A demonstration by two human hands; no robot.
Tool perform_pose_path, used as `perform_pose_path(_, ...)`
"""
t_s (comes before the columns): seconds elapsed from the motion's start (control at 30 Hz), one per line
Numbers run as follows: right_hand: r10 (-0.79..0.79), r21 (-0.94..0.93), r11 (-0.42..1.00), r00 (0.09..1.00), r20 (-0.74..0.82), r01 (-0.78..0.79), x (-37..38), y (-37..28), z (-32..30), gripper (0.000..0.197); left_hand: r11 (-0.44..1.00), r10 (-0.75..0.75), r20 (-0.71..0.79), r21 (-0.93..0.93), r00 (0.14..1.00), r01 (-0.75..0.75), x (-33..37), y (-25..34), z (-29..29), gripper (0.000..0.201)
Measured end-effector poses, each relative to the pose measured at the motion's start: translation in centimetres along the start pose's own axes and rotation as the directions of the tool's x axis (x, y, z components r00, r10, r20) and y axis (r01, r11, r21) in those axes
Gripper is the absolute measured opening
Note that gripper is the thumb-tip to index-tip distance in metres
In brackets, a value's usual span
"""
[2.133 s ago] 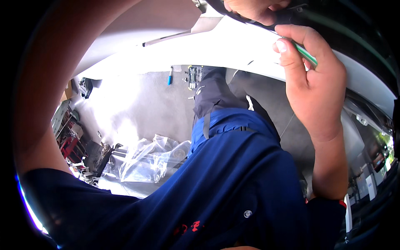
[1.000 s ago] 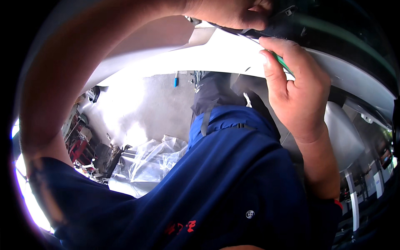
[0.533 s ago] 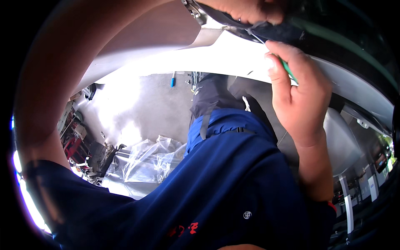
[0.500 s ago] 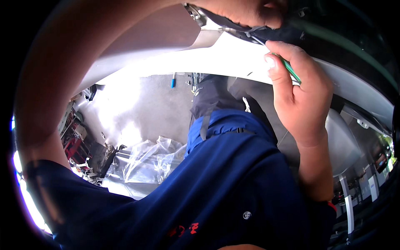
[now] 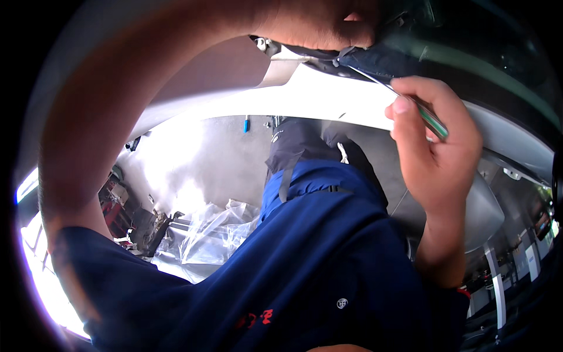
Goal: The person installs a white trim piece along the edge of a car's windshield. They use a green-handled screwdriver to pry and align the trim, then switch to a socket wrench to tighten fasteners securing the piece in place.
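Across the top of the view my left arm reaches over, and my left hand (image 5: 319,26) is closed with curled fingers at a black part (image 5: 319,56) on the white car body (image 5: 328,94). What those fingers grip is hidden. A green-handled screwdriver (image 5: 433,122) lies in my right hand (image 5: 443,141), pinched between thumb and forefinger. Its thin metal shaft slants up and left, and the tip meets the dark edge just below my left hand. Whether the tip sits in a slot or fastener cannot be made out.
Dark glass or glossy panel (image 5: 469,64) spans the upper right. On the grey floor (image 5: 229,158) beyond the car body stands or lies a blue-handled tool (image 5: 246,125). Crumpled clear plastic sheeting (image 5: 217,232) and a heap of loose parts (image 5: 138,226) are at the lower left.
My right hand has shifted slightly right and down, showing more of the screwdriver's shaft. My left hand has moved a little left and down in the view, still at the black part.
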State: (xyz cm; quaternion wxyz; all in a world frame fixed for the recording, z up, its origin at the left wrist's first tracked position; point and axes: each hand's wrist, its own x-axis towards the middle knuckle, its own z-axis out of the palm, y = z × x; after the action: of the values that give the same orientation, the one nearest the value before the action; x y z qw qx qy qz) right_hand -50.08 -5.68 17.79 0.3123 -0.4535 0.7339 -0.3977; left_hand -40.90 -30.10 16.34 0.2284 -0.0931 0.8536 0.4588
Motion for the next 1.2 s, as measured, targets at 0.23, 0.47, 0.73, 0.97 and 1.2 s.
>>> perform_pose_path(0.23, 0.063, 0.089, 0.994, 0.998, -0.001, -0.063, 0.0, -0.6, -1.6, 0.008, 0.999, 0.024, -0.041, -0.034, 0.999, -0.025, -0.6, -1.5, 0.7, 0.026)
perform_pose_path(0.47, 0.021, 0.208, 0.978, 0.999, 0.046, -0.031, 0.1, 0.7, -2.5, 0.013, 0.995, 0.054, 0.034, -0.091, 0.998, -0.051, 0.0, -0.2, -1.1, 0.025)
perform_pose_path(0.73, -0.073, 0.186, 0.98, 0.997, 0.016, 0.068, -0.4, 0.8, -3.4, 0.008, 0.986, -0.064, 0.019, -0.151, 0.998, 0.066, -0.6, 0.5, 0.1, 0.03)
perform_pose_path(0.97, -0.214, 0.157, 0.967, 0.973, 0.09, 0.198, -0.3, 2.2, -2.7, 0.005, 0.987, -0.13, -0.138, -0.112, 0.982, 0.115, -1.6, 1.1, 2.1, 0.019)
perform_pose_path(1.2, -0.047, 0.249, 0.968, 0.996, 0.075, 0.027, -0.4, 0.9, -2.1, 0.004, 0.992, -0.056, 0.0, -0.11, 0.998, 0.055, -0.6, -0.7, 0.7, 0.029)
